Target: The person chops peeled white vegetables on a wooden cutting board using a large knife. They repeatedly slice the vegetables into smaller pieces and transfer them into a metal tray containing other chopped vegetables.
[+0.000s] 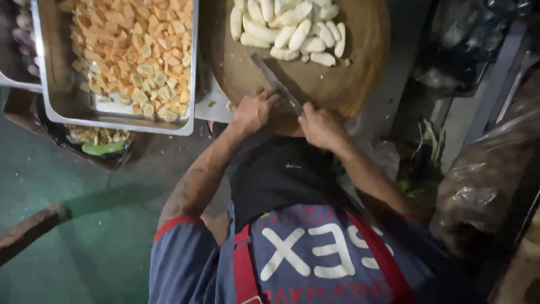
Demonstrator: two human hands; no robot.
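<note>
At the far left I see a shallow metal tray (14, 79) holding purplish vegetables (22, 28), cut off by the frame edge. Beside it sits a deep rectangular steel pan (62, 107) filled with diced orange and pale cubes (135, 50), and below its near edge a dark container of scraps with a green piece (101, 147) on top. The floor (67, 225) here is green.

Moving to the centre, my left hand (254, 111) rests at the near rim of the round wooden chopping block (360, 62). Its fingers are curled loosely and touch the blade near its base; I cannot tell whether anything lies under them. The long steel knife (275, 83) lies flat-angled across the board, its tip pointing away towards the upper left, its handle end running into my right hand (319, 126). That hand is closed tight around the handle, knuckles up, just beside the left hand at the board's edge.

Farther back on the board, apart from the blade, a heap of peeled pale, finger-shaped vegetable pieces (289, 28) is piled. A dark apron with red straps (281, 174) covers my front below the hands.

On the right, leafy green stalks (430, 146) hang in shadow, and a crumpled clear plastic bag (484, 180) bulges at the edge.
</note>
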